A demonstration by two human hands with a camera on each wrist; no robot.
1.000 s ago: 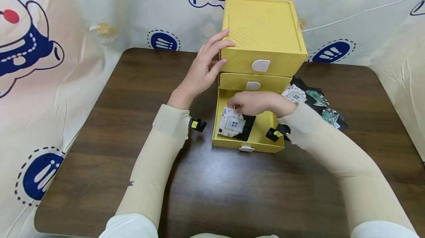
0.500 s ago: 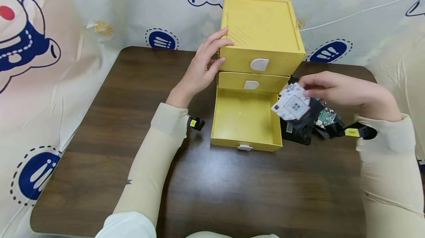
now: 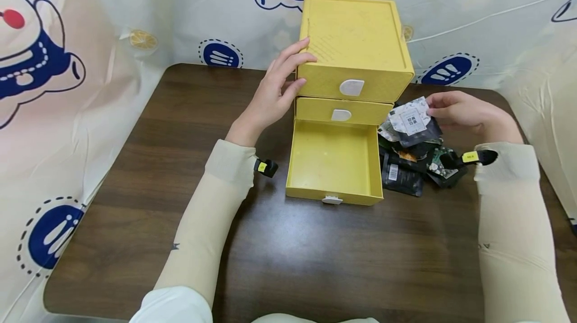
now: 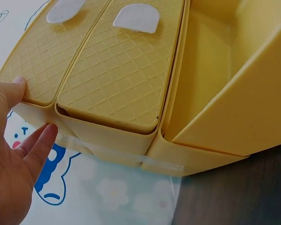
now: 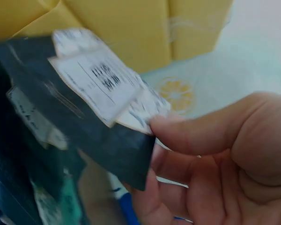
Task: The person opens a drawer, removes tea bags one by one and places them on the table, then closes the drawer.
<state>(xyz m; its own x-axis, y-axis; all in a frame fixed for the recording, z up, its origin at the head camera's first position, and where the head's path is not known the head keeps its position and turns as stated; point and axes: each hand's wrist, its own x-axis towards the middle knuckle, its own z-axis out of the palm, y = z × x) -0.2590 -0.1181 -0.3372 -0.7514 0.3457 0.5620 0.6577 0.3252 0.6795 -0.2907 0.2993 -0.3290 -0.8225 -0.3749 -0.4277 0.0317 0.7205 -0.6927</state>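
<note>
In the head view, my right hand pinches a black sachet with a white patterned label at its corner, between thumb and fingers. The sachet is above a pile of similar sachets to the right of the yellow drawer unit. The right wrist view shows the thumb pressing on the sachet's edge. My left hand rests against the unit's upper left corner, fingers straight. In the left wrist view its thumb lies on the top drawer's front. The bottom drawer is pulled out, its floor showing.
The unit stands near the back of a dark wooden table. White drawer tabs mark the fronts. Behind hangs a white sheet with blue cartoon prints. The sachet pile sits right beside the pulled-out drawer.
My right hand has lifted the sachet out of the bottom drawer and carried it right, then back over the pile. My left hand stays against the unit.
</note>
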